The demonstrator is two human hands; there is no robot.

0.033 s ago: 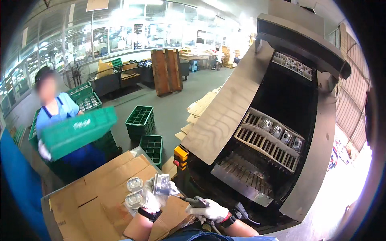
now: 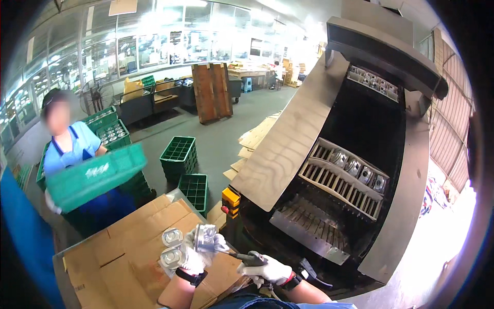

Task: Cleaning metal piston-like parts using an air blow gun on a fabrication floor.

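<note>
My gloved left hand [image 2: 193, 257] grips a shiny metal piston [image 2: 205, 238] above the cardboard-covered table. In my gloved right hand [image 2: 272, 271] is a dark air blow gun [image 2: 253, 259], its thin nozzle pointing left at the piston. The nozzle's tip is close to the piston's lower side; whether they touch I cannot tell. Two more pistons, one [image 2: 172, 237] farther and one [image 2: 171, 257] nearer, stand on the cardboard [image 2: 123, 257] left of my left hand. Part of the nearer one is hidden by my left wrist.
On the right, a large machine [image 2: 288, 170] carries several pistons in a slatted rack [image 2: 334, 177]. A yellow control box [image 2: 231, 202] sits at its corner. Stacked green divided crates [image 2: 178, 154] stand beyond the table. At left, a person [image 2: 72, 144] carries a green crate [image 2: 98, 177].
The person at left and the carried crate have shifted slightly left and down. My hands, the piston and the blow gun stay almost in place.
</note>
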